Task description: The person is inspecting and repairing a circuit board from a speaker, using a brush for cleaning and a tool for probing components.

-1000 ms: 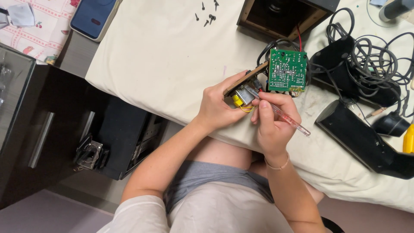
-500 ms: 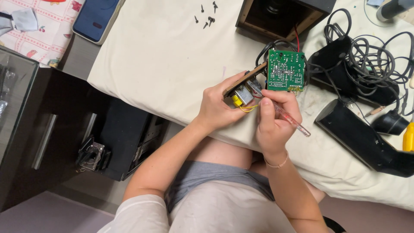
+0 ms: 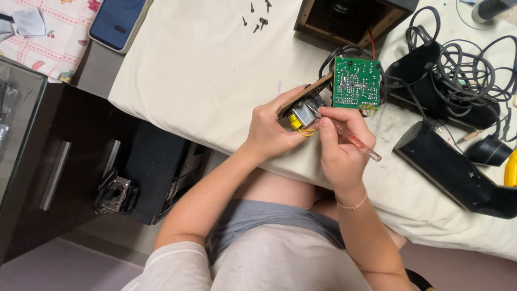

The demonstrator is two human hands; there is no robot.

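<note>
My left hand [image 3: 272, 128] grips a brown panel [image 3: 307, 91] that carries a small metal transformer [image 3: 305, 113] with yellow tape and wires. A green circuit board [image 3: 355, 82] is fixed to the far end of that panel. My right hand [image 3: 339, 141] holds a screwdriver with a clear reddish handle [image 3: 360, 143]; its tip points at the transformer. Both hands meet over the near edge of a table covered with a cream cloth [image 3: 204, 75].
Several black screws [image 3: 258, 16] lie on the cloth at the back. A wooden speaker box [image 3: 350, 16] stands behind the board. Black speaker parts [image 3: 458, 172] and tangled cables [image 3: 458, 70] fill the right side. A phone [image 3: 118, 21] rests at the far left, a dark cabinet [image 3: 54, 161] below it.
The hands and the panel stay in nearly the same place. My right hand has shifted the screwdriver slightly against the transformer.
</note>
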